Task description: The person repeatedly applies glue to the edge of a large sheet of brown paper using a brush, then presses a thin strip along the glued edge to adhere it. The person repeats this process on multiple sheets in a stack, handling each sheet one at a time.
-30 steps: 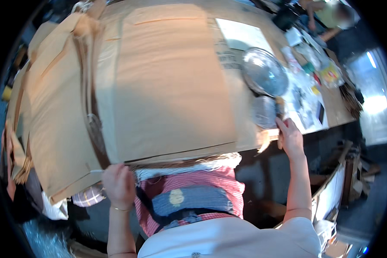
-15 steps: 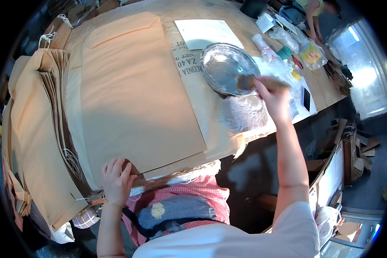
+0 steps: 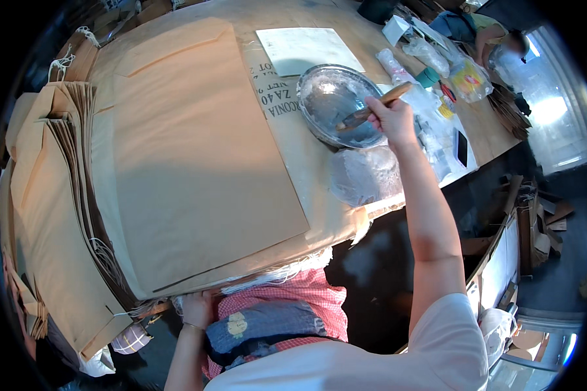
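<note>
My right hand [image 3: 392,122] is closed round the wooden handle of a brush [image 3: 396,94]. The brush slants down to the left, its dark bristle end inside a round metal basin [image 3: 326,85] smeared with whitish stuff. Left of the basin lies a large brown paper bag [image 3: 202,150] with a folded far end. At the table's front edge, below the bag's near side, is my left hand [image 3: 197,308], close to a bundle of white strings [image 3: 274,272]. Its fingers are mostly hidden at the edge, so I cannot tell whether they grip anything.
Folded brown bags [image 3: 52,215] tied with string stand at the left. A white board [image 3: 306,51] lies behind the basin, a crumpled plastic-covered bundle [image 3: 365,174] in front. Plastic bags [image 3: 469,81], red-handled scissors [image 3: 447,91] and a phone [image 3: 462,148] lie right. Another person [image 3: 492,36] bends at far right.
My left hand has left the bag's near corner and dropped to the table's front edge. The brush has swung from nearly level to steeply slanted, its bristle end shifting left in the basin.
</note>
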Demonstrator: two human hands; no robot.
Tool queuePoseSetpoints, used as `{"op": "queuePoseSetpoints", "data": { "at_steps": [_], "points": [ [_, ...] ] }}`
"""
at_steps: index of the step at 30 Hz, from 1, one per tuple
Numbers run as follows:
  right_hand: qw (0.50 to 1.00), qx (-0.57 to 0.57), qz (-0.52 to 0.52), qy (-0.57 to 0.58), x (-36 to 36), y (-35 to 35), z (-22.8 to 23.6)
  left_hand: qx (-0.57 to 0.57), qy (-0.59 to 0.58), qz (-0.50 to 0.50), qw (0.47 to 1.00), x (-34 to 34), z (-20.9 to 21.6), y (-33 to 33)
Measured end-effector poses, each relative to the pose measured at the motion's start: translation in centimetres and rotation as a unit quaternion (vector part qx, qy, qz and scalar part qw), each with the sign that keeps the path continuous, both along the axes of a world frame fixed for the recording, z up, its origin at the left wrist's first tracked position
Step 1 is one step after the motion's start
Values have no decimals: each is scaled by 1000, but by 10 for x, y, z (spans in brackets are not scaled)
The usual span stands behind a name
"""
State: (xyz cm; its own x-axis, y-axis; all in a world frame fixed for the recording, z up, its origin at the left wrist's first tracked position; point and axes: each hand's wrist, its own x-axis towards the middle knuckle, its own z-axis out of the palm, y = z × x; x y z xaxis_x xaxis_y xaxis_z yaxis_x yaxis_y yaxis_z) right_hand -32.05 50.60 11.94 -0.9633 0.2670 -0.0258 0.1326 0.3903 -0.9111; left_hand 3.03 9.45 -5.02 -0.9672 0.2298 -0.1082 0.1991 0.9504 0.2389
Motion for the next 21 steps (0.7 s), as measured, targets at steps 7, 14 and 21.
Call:
{"op": "queuePoseSetpoints", "data": {
  "at_steps": [7, 14, 21],
  "points": [
    [981, 184, 38, -42, -6, 3, 10, 60, 48, -5, 997, 5, 11, -5],
    [980, -107, 59, 156, 82, -55, 43, 349, -89, 196, 912, 33, 73, -8],
    [866, 34, 464, 181, 211, -216, 7, -19, 182, 127, 975, 23, 125, -27]
  ]
}}
